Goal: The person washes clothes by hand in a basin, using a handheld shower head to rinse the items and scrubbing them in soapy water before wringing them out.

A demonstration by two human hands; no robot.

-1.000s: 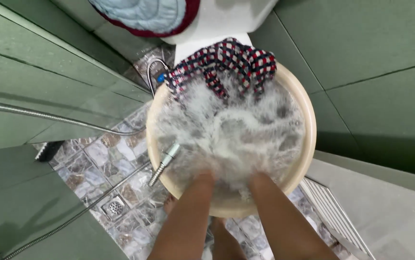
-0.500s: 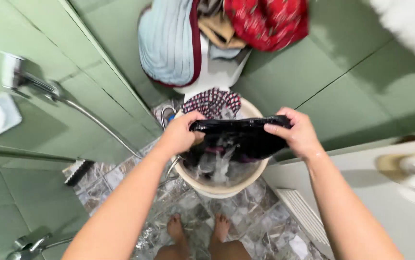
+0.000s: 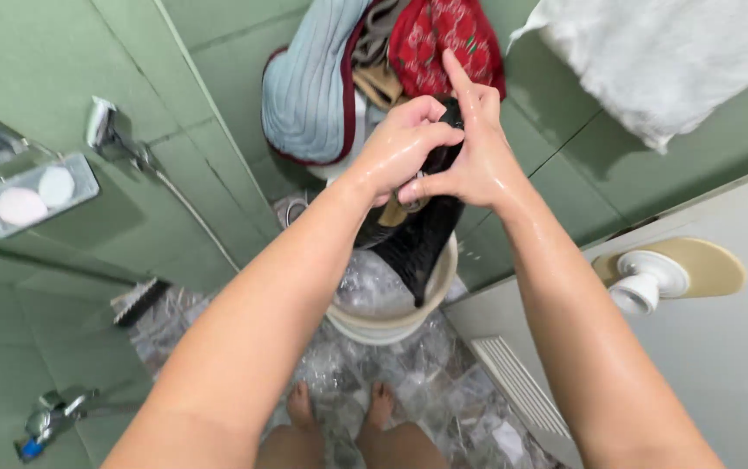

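Hands: L (image 3: 400,152) + R (image 3: 469,156) grip clamped on black wet garment (image 3: 422,239), above basin (image 3: 391,326).

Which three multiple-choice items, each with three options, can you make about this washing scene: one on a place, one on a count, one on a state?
1. Where does the black garment hang?
A. Over the cream basin
B. On the wall rack
C. On the floor

2. How many pale soap bars lie in the wall soap dish?
A. One
B. Two
C. Four

3. In what state is the garment?
A. Folded dry on a shelf
B. Spread flat on the tiles
C. Gripped wet between the left hand and the right hand

Answers:
1 A: its lower end points down into the foamy basin.
2 B: two round pale bars sit side by side.
3 C: both glistening hands close on its top, held up in the air.
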